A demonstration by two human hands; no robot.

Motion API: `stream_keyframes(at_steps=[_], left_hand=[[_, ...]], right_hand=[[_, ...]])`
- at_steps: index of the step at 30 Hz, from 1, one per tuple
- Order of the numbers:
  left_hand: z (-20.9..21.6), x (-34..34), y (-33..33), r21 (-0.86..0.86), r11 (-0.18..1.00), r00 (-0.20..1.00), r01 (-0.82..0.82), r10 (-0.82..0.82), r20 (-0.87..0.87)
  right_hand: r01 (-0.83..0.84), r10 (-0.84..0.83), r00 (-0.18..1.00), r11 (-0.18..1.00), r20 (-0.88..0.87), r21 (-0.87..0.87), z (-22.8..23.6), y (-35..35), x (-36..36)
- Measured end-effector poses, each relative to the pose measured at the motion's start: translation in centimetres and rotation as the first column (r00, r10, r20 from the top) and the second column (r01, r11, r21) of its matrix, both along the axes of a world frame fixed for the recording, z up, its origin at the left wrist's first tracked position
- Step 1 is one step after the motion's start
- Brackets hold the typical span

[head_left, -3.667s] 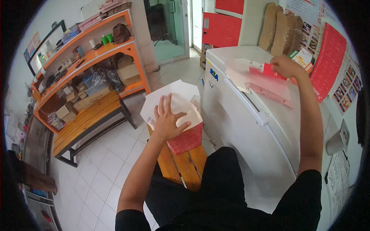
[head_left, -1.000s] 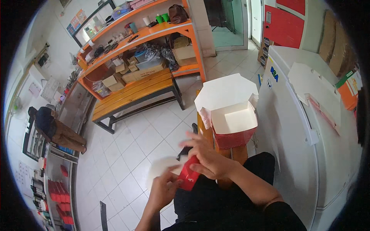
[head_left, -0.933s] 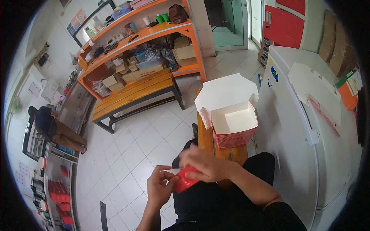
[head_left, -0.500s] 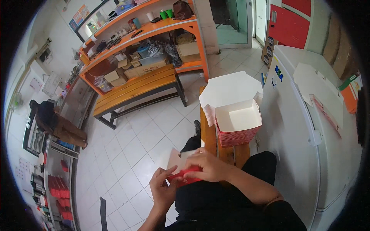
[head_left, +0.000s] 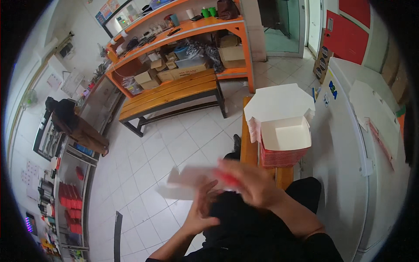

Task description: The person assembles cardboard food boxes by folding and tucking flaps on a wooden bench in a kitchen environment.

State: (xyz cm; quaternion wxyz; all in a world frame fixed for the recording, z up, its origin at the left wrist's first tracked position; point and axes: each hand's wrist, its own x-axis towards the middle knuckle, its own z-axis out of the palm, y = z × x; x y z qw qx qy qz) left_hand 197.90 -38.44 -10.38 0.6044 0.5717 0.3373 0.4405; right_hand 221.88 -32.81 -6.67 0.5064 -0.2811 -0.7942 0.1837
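Observation:
A paper food box (head_left: 187, 177), white inside with red outside, is smeared by motion in front of my lap. My right hand (head_left: 255, 185), also blurred, grips its red side. Just below the box, my left hand (head_left: 198, 212) has its thumb and fingers apart; whether its fingertips touch the card I cannot tell. To the right, a nested stack of red-sided boxes (head_left: 284, 158) stands on the wooden bench I straddle. The top one faces up, white inside, its wide lid (head_left: 279, 102) folded back.
A white chest freezer (head_left: 340, 131) stands close on my right, with flat white box blanks (head_left: 375, 113) on top. Ahead are a slatted wooden bench (head_left: 174, 96) and an orange shelf unit (head_left: 249, 61). At far left, a person (head_left: 72, 124) stands by a counter; red boxes (head_left: 70, 196) fill a shelf.
My right hand has moved right and slightly up with the box, which now looks more spread out. My left hand has loosened from its red edge. The view has swung left.

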Motion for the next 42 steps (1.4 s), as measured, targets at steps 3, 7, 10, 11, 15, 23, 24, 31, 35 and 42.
stream_keyframes(at_steps=[3, 7, 10, 11, 15, 23, 24, 31, 35, 42], left_hand=[[4.9, 1.6, 0.6, -0.459, 0.871, 0.633, 0.177, 0.256, 0.731], [2.3, 2.3, 1.1, -0.46, 0.848, 0.774, -0.262, 0.469, 0.424], [1.9, 3.5, 0.8, -0.402, 0.878, 0.832, -0.262, 0.416, 0.366], [2.1, 3.7, 0.2, -0.399, 0.863, 0.814, -0.309, 0.457, 0.359], [1.6, 2.9, 1.7, -0.399, 0.856, 0.811, -0.329, 0.473, 0.344], [1.9, 6.6, 0.0, -0.224, 0.89, 0.802, -0.396, 0.455, 0.387], [1.9, 6.6, 0.2, -0.195, 0.879, 0.808, -0.435, 0.477, 0.346], [3.0, -0.3, 2.7, 0.093, 0.933, 0.885, -0.347, 0.358, -0.296], [7.1, -0.9, 2.0, 0.291, 0.945, 0.546, 0.15, 0.166, -0.821], [5.8, -1.4, 1.8, 0.247, 0.936, 0.745, -0.251, 0.349, -0.569]], right_hand=[[-0.173, 0.177, 0.983, 0.98, -0.037, 0.101, -0.1, -2.1, -1.0], [-0.063, 0.071, 0.992, 0.995, -0.102, 0.073, -1.3, -2.6, -1.8], [0.106, -0.106, 0.994, 0.994, 0.001, 0.019, -0.4, -2.5, -2.5], [0.161, -0.16, 0.985, 0.987, 0.058, 0.003, -0.1, -2.5, -2.7], [0.061, -0.074, 0.988, 0.993, 0.132, 0.1, -0.3, -1.7, -1.6], [0.345, -0.352, 0.925, 0.936, 0.142, 0.074, -2.7, -1.7, -3.7], [0.362, -0.37, 0.916, 0.929, 0.157, 0.077, -2.6, -1.8, -3.9], [0.18, -0.179, 0.942, 0.983, 0.284, 0.02, -1.7, -1.0, -1.0], [0.131, 0.057, 0.889, 0.919, 0.454, -0.373, 0.0, 0.7, 0.8], [-0.137, 0.083, 0.973, 0.958, -0.214, -0.251, -3.5, 0.6, -1.4]])
